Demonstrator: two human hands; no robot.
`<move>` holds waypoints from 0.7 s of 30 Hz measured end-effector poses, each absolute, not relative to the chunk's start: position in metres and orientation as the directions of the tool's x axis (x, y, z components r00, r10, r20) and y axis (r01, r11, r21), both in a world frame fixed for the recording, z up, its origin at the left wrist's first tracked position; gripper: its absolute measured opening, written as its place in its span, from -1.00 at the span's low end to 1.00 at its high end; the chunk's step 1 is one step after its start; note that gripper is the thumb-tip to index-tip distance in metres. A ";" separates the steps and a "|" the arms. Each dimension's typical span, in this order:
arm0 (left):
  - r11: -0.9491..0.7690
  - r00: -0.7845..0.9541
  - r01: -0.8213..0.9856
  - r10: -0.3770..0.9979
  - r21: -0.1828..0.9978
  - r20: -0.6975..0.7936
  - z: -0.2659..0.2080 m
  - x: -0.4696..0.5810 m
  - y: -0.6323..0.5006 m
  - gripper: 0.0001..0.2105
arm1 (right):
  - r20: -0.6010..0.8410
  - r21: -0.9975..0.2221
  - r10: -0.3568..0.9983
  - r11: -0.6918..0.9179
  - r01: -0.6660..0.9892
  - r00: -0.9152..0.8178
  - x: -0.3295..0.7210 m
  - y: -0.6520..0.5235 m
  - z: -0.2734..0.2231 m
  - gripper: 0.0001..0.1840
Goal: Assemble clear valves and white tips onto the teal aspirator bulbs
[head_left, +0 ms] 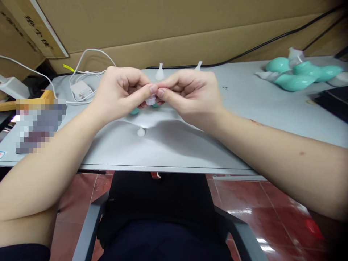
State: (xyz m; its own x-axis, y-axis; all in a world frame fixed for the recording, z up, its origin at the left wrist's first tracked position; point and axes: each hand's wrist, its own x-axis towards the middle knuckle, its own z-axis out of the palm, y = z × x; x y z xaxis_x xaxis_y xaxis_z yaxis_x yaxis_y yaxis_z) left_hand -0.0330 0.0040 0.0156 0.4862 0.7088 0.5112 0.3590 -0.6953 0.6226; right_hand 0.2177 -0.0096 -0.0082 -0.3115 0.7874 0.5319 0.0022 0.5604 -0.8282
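Above the middle of the desk, my left hand and my right hand meet with thumbs and fingertips together. They pinch a small translucent white plastic piece, most of it hidden by the fingers. Just beneath the fingers shows a bit of a teal rounded object, largely covered. A small white cone-shaped tip rests on the desk nearer to me. Behind my hands stands a larger white nozzle tip, and another nozzle tip is partly hidden behind my right hand.
Several glossy teal bulbs with clear tips lie at the back right, near a dark flat object. A white adapter with a looped cable sits at the back left. Cardboard walls the desk's rear; a black cable runs along it.
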 end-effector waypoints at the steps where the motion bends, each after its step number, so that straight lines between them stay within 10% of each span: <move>1: -0.698 0.481 0.360 0.707 0.619 0.518 0.015 -0.033 0.005 -0.22 | 0.531 -0.831 0.788 0.557 -0.006 -0.312 0.217 -0.010 -0.008 -0.74; 12: -0.677 0.464 0.349 0.726 0.649 0.508 0.017 -0.034 0.005 -0.27 | 0.502 -0.854 0.796 0.519 -0.045 -0.339 0.215 -0.006 -0.005 -0.42; 21: -0.752 0.399 0.345 0.659 0.561 0.637 0.023 -0.039 -0.001 -0.36 | 0.496 -0.829 0.793 0.553 0.077 -0.353 0.213 -0.016 -0.011 -0.64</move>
